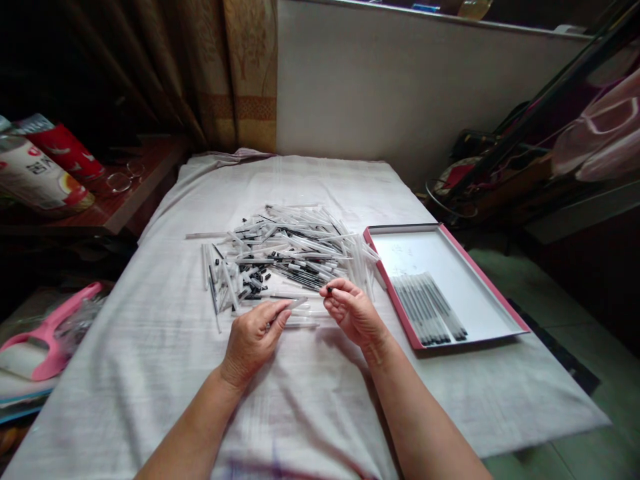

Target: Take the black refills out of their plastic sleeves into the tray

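My left hand (255, 337) is closed on a slim pen barrel (299, 303), whose end points right toward my other hand. Between the thumb and forefinger of my right hand (349, 308) is a small black pen plug (329, 291), held a short way off the barrel's tip. Just beyond both hands spreads a loose pile of pen parts (295, 243): clear barrels, dark refills, caps and small black pieces. To the right lies a shallow box lid (480, 287) with pink edges. A row of pens (425, 310) with black ends rests side by side inside it.
A pale cloth (165, 347) covers the table. On the left, a side table holds a labelled jar (40, 175), a red container (65, 150) and glasses (125, 177); a pink tape dispenser (53, 333) lies lower. A wall (345, 87) and curtain (250, 80) stand behind.
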Demonstrator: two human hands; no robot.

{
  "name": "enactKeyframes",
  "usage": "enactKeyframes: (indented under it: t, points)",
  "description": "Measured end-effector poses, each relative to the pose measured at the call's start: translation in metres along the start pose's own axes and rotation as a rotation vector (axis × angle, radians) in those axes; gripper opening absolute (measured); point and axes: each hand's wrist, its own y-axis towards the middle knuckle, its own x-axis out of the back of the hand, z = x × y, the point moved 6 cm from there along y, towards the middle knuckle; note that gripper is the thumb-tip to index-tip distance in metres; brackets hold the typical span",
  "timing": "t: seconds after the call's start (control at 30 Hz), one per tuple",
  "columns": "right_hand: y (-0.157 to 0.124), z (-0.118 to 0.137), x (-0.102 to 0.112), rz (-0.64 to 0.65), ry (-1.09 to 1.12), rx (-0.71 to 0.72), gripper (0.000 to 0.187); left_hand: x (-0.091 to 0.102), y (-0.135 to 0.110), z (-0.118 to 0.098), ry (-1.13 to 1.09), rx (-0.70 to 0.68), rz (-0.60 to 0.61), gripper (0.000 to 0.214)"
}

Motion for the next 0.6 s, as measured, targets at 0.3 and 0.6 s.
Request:
enactKeyframes:
  t: [0.3,0.6]
  points:
    - [0.0033,-0.0003,-0.0004,0.015,-0.229,0.114,0.023,0.0002,0.0003,-0.0007,0.013,-0.002,0.01,0.02]
    - [0.0024,-0.0077,-0.0057,0.046,-0.405,0.143,0.034,-0.0017,-0.0013,0.0016,0.014,0.003,0.021,0.019]
